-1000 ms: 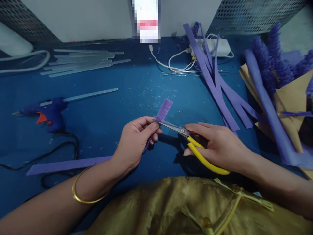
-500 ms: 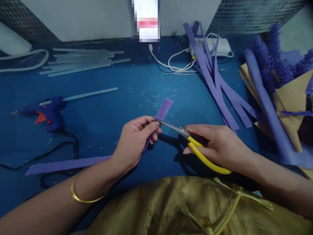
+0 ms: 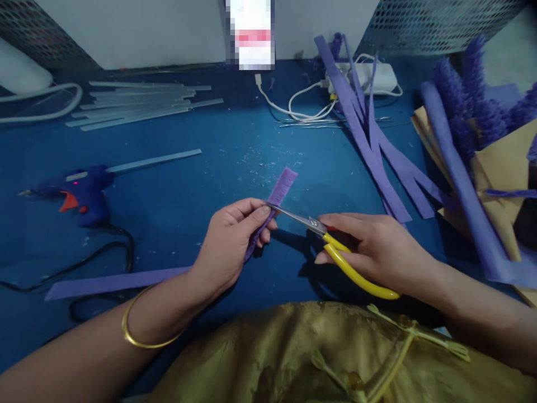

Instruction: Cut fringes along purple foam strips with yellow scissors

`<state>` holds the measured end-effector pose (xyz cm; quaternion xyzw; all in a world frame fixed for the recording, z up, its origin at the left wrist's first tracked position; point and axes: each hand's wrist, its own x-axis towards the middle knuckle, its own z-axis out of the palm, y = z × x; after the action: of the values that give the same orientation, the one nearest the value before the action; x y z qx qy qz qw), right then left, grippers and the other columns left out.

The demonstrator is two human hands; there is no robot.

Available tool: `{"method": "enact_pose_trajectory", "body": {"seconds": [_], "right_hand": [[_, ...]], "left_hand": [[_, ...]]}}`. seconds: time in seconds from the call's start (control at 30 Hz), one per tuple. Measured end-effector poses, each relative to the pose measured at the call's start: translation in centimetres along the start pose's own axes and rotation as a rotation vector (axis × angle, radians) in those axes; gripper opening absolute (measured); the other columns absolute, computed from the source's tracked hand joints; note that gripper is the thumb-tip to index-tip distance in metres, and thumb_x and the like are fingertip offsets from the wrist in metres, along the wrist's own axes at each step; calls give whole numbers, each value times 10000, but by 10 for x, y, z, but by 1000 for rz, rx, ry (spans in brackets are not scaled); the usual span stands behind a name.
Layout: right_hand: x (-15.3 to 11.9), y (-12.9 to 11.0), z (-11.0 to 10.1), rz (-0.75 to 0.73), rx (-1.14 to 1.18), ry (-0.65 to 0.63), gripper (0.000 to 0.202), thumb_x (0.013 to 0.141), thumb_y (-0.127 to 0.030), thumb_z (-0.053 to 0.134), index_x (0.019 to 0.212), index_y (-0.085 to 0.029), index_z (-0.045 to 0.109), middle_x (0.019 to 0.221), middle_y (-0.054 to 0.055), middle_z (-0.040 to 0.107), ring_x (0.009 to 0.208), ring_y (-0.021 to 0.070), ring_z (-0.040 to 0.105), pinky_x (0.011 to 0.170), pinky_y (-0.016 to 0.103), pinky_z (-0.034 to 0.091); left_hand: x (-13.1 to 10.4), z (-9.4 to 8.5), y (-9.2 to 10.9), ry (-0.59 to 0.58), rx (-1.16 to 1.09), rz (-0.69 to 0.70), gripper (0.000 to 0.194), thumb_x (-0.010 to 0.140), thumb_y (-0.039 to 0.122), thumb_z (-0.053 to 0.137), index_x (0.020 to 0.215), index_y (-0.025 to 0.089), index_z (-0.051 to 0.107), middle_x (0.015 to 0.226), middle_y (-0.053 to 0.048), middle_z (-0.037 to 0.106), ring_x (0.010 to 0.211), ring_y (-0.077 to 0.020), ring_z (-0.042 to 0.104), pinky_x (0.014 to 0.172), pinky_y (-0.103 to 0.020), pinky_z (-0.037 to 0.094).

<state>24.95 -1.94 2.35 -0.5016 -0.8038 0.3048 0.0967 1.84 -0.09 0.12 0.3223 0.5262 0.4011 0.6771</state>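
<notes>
Left hand (image 3: 229, 235) pinches a slit-edged purple strip (image 3: 282, 186) — its long axis slanting away rightward — while the right hand (image 3: 369, 243) grips yellow-handled scissors (image 3: 315, 224), blades across the strip beside the nearer left hand.

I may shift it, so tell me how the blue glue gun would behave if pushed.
The glue gun probably won't roll, lying on its side. Its black cord may drag, and the long glue stick jutting from its back could swing.
</notes>
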Motion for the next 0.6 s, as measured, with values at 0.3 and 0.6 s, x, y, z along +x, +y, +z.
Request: {"method": "enact_pose_trajectory", "body": {"seconds": [0.3, 0.6], "right_hand": [[0, 0, 0, 21, 49, -8, 371, 902, -547, 637, 1041, -208, 697, 764, 5, 681, 628, 157, 576, 580, 279, 406], [1, 1, 1, 32, 32, 11, 376, 903, -553, 630, 1062, -218, 692, 766, 16, 687, 626, 159, 577, 573, 270, 406]], "left_hand": [[0, 1, 3, -3, -18, -19, 108, 799, 228, 743, 749, 151, 686, 626, 16, 643, 484, -54, 511, 463, -161, 392], [0, 1, 2, 20, 17, -6, 135, 775, 263, 786, 781, 153, 708, 651, 14, 652, 487, -64, 520, 440, -176, 399]]}}
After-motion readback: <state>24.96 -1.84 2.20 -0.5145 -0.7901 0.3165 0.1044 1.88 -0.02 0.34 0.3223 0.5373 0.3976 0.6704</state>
